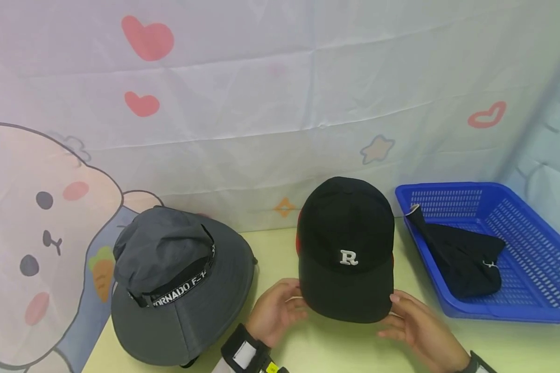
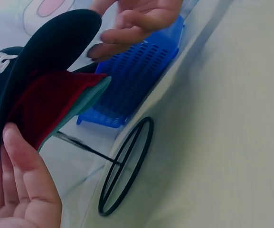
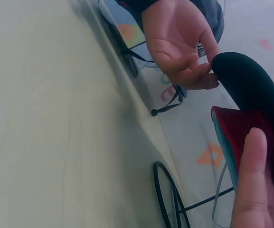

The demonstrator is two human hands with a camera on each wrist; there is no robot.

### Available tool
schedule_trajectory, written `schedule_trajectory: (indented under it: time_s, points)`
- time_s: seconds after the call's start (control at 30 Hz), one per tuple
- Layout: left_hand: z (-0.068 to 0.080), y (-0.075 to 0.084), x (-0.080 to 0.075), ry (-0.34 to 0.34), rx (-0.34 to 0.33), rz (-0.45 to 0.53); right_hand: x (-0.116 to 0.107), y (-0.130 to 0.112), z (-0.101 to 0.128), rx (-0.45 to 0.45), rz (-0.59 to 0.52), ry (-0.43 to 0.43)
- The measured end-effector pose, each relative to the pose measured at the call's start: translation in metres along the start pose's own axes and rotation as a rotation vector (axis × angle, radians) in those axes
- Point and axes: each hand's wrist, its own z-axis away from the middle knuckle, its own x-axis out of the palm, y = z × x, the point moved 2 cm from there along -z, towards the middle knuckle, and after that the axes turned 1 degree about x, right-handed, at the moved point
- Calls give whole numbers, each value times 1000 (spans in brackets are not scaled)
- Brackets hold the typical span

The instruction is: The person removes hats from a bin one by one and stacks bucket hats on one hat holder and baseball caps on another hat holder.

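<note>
Black cotton-like fabric forms the baseball cap (image 1: 346, 248), which carries a white letter R on its front and sits raised on a wire stand (image 2: 126, 166) at the middle of the pale table (image 1: 308, 347); a red cap (image 2: 49, 104) shows beneath it in the wrist views. The left hand (image 1: 276, 311) curls its fingers against the left edge of the cap's brim, and the right hand (image 1: 413, 324) meets the brim's right edge with thumb and fingertips, so both hands hold the brim lightly rather than clench it. Left of the cap lies a grey bucket hat (image 1: 177, 285) with a lettered band; right of the cap stands a blue basket (image 1: 518, 290) holding a folded black cloth item (image 1: 466, 259); behind the cap hangs a cartoon-printed backdrop (image 1: 261, 93). Judged from this grip, the cap is best handled by keeping pressure equal on both brim edges and moving it straight, so the crown keeps its shape, the red cap underneath is not dragged along, and the stand is not tipped.
</note>
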Motion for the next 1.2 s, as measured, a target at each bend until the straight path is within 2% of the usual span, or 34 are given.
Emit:
schedule_trajectory:
  time_s: [0.13,0.37,0.57,0.63,0.7,0.77,0.83,0.93,1.0,1.2]
  points:
    - [2,6,-3,61,18,-4,-4,-4,7,13,42,-34]
    - [5,16,-4,133,48,-14,-10,-15,25,92,68,-16]
    - [5,21,-7,145,59,1,-13,-27,38,41,115,6]
    - [5,23,-7,138,60,7,-13,-32,41,9,190,22]
    - [5,24,-8,127,59,16,-13,-38,44,3,324,88]
    - [6,25,-7,112,58,21,-11,-44,46,50,507,218]
    - [6,27,-6,98,57,25,-6,-53,48,137,696,350]
    - [6,28,-4,90,55,30,3,-68,49,231,903,482]
    - [7,28,-4,91,52,38,6,-77,50,240,994,509]
    - [7,26,-5,76,59,46,5,-96,49,61,1144,503]
